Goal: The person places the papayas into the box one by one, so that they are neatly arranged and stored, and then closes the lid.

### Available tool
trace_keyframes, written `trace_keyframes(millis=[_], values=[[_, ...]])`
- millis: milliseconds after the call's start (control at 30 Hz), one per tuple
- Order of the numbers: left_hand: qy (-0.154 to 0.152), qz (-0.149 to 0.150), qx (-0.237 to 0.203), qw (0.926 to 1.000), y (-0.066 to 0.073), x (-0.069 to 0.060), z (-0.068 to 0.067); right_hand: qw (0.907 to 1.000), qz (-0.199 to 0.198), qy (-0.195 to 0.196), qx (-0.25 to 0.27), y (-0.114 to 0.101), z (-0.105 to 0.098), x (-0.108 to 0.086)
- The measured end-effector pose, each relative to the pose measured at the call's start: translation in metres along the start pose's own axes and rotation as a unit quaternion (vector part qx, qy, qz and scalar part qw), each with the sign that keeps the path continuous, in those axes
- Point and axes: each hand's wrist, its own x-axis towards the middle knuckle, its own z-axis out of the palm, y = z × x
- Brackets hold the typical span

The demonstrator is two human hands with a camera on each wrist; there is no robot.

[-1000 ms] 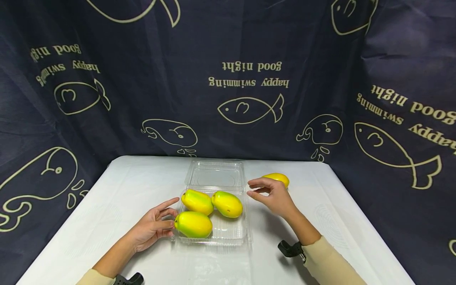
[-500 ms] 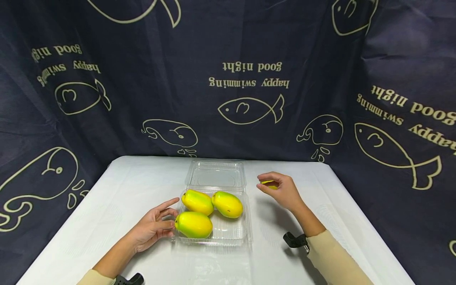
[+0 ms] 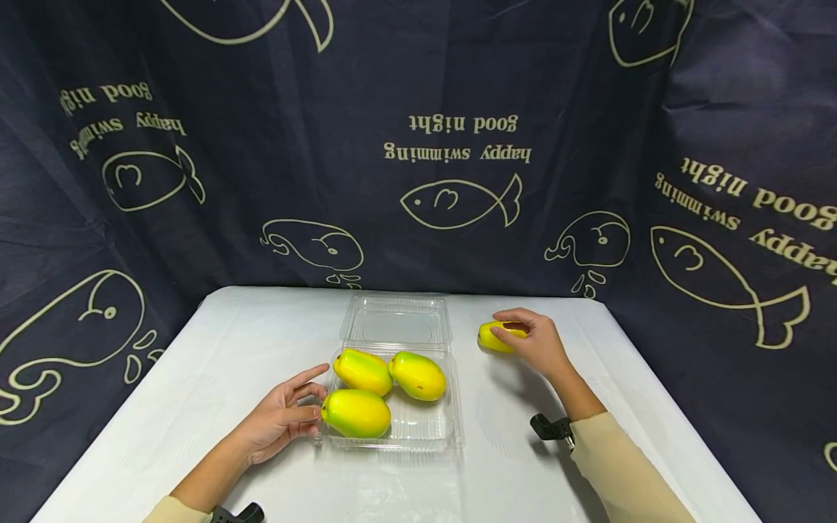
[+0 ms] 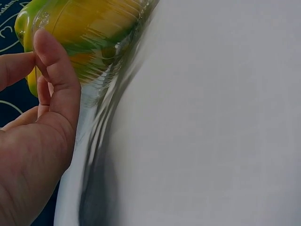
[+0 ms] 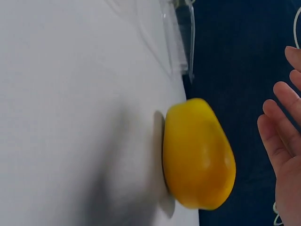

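Three yellow-green papayas [image 3: 356,413] lie in the clear plastic box [image 3: 421,428], whose lid [image 3: 395,323] is folded back behind it. At the box's left side, my left hand [image 3: 277,421] rests its thumb and loosely bent fingers against the wall, close to the front papaya. A separate papaya [image 3: 495,338] lies on the table to the right of the lid. My right hand [image 3: 539,345] is over its right end, partly hiding it. In the right wrist view, the fingers [image 5: 282,127] are fairly straight and apart from that papaya [image 5: 200,155].
A white cloth covers the table [image 3: 261,327]. Dark patterned fabric [image 3: 458,254] rises behind it and at both sides. The box takes up the middle of the table.
My right hand has moved right and slightly back, from beside the box to over the separate papaya, uncovering the fruit's left end. The left hand and the box have not moved.
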Motion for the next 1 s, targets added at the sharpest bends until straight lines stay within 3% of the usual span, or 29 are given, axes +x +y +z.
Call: trace_keyframes(millis=[400, 633, 1000], values=[[-0.001, -0.001, -0.004, 1.0, -0.001, 0.0, 0.0, 0.999, 0.002, 0.033, -0.031, 0.03, -0.012, 0.008], [-0.001, -0.001, -0.003, 1.0, -0.001, 0.0, -0.001, 0.9991, 0.0, 0.035, -0.023, 0.043, -0.016, 0.011], [-0.003, -0.001, -0.002, 1.0, -0.002, -0.001, -0.001, 0.9987, 0.042, 0.025, -0.01, 0.065, -0.018, 0.01]])
